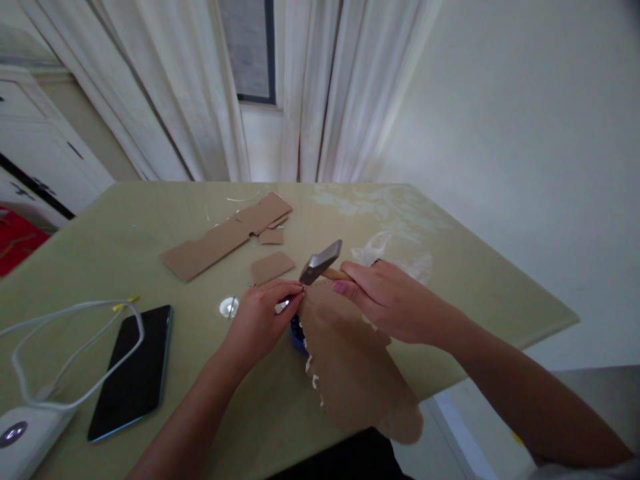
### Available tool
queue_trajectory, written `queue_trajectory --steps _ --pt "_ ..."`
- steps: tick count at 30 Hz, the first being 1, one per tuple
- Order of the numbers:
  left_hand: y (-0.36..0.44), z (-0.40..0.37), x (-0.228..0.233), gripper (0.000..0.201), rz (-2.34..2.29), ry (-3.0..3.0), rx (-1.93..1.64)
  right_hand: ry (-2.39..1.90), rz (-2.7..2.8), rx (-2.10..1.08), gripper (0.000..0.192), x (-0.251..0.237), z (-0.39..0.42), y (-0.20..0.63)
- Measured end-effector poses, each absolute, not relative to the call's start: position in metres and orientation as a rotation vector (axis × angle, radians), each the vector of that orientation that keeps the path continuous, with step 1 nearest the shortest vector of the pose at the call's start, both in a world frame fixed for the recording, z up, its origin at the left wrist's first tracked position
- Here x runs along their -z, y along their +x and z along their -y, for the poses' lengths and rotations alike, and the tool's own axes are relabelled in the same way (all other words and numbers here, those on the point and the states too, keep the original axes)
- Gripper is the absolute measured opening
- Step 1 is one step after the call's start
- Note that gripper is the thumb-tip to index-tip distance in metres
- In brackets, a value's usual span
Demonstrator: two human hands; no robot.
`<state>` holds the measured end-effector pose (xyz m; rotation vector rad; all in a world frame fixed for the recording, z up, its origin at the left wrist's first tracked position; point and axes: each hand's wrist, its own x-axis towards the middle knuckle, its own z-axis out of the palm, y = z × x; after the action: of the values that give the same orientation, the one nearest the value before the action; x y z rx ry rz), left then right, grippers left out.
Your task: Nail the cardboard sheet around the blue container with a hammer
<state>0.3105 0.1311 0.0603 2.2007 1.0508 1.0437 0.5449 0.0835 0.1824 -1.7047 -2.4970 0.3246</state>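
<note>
My right hand (380, 300) is closed round the wooden handle of a hammer (320, 262). The hammer's metal head sits just above the fingertips of my left hand (267, 310). Those fingertips pinch together at the top left corner of a cut cardboard piece (355, 367); whatever is between them is too small to make out. A row of small holes runs along the cardboard's top edge, and white bits stick out along its left edge. Beneath it, a dark blue round object (299, 337) shows only in part.
Cardboard strips (225, 240) and a small cardboard scrap (271, 267) lie farther back on the table (350, 207). Clear crumpled plastic (400, 253) is behind my right hand. At left are a phone (133, 373), a white cable (75, 307) and a white power bank (30, 433).
</note>
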Motion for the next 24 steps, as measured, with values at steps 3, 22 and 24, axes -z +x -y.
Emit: queue_trajectory --steps 3,22,24 --pt "0.311 -0.131 -0.06 0.016 -1.064 2.158 -1.046 -1.72 2.449 -0.338 0.041 -0.184 -0.083 0.545" --pt "0.311 -0.132 -0.058 0.014 -1.031 2.151 -1.055 -1.72 2.585 -0.297 0.045 -0.18 -0.088 0.542" --pt "0.311 -0.132 -0.057 0.013 -1.034 2.148 -1.056 -1.707 2.599 -0.307 0.045 -0.181 -0.089 0.543"
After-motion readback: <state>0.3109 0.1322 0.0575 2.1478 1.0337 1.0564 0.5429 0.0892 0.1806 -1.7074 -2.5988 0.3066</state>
